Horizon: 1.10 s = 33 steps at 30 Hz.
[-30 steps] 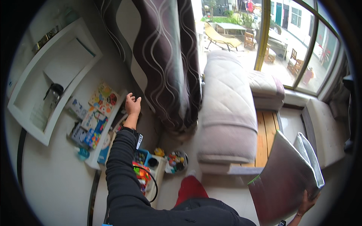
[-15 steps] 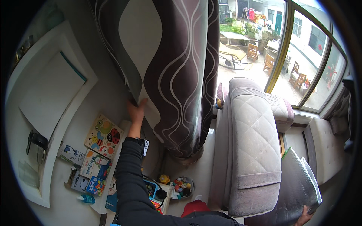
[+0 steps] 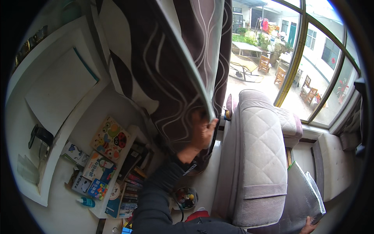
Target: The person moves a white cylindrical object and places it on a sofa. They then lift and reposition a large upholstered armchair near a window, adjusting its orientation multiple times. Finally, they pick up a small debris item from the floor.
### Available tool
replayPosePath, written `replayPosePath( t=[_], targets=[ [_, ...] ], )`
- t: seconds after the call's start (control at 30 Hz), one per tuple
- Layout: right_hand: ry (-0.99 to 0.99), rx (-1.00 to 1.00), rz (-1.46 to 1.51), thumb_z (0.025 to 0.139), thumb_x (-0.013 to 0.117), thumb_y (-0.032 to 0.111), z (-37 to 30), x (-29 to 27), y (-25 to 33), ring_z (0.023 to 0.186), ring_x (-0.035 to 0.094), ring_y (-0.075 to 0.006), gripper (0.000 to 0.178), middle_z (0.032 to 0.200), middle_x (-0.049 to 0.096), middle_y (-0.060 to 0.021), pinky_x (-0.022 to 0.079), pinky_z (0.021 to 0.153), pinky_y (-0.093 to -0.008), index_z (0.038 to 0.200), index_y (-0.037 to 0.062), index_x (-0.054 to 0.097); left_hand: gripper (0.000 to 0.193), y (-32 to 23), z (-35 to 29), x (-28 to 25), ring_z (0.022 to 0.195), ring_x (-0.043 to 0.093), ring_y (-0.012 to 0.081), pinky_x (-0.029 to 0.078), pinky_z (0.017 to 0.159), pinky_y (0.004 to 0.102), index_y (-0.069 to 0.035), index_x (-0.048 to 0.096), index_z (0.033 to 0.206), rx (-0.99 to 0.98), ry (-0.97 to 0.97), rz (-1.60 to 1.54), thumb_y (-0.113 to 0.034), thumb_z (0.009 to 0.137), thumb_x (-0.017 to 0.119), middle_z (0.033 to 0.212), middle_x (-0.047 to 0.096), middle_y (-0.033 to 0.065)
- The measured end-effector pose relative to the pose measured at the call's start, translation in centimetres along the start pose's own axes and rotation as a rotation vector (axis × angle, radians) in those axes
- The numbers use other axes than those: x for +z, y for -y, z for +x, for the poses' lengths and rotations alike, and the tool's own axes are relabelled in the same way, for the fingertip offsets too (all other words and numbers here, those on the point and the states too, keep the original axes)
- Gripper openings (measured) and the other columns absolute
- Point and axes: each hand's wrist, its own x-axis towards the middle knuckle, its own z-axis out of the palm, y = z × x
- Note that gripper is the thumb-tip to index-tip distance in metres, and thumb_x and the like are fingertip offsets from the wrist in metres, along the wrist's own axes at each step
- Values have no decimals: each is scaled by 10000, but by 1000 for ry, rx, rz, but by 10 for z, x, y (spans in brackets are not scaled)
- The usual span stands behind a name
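A long purple, grey and white curtain [image 3: 171, 78] with wavy lines hangs in front of me. My left hand [image 3: 202, 130], somewhat blurred, reaches across it and grips the curtain by its pale edge, close to the lower part. At the lower right, my right hand [image 3: 309, 225] is closed on the bottom corner of a large, dark, shiny folded sheet [image 3: 298, 199] with a silvery foil edge. That sheet stands beside the sofa's right side, and part of it is hidden behind the sofa.
A quilted light sofa [image 3: 261, 152] stands between my hands. To the left are a white shelf [image 3: 43, 171], picture books [image 3: 103, 167] and a bookcase [image 3: 128, 199]. A round tub of toys [image 3: 185, 197] sits on the floor. Beyond the window [image 3: 290, 84] lies a yard with chairs.
My left hand has moved right, carrying the curtain's edge across with it and uncovering more of the bookcase. My right hand still holds the dark sheet.
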Motion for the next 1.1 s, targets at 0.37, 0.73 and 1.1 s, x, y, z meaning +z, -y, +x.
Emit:
replayPosePath(
  t=[0.37,0.73,1.1],
  targets=[
    [-128,-44,-182,638,759,439,-22,-11,-7,688,576,-209,610,837,596,-71,501,610,-318,970,-18,527,201,-32,20,127,987,422,375,324,868,469,-11,591,854,341,318,29,-191,780,642,1043,477,205],
    [-5,-162,-817,807,427,642,-32,-2,-32,877,563,-272,706,1001,593,-161,467,753,-393,1078,0,544,349,57,17,195,1023,480,384,377,900,449,-10,571,1044,13,442,436,-218,765,567,1077,532,212],
    [-66,336,-1,582,856,207,-58,-21,-20,914,570,-254,797,1040,589,-118,520,777,-322,1227,-7,438,347,152,15,194,730,618,221,491,682,318,-26,642,945,-446,425,77,-264,703,718,797,650,105]
  ],
)
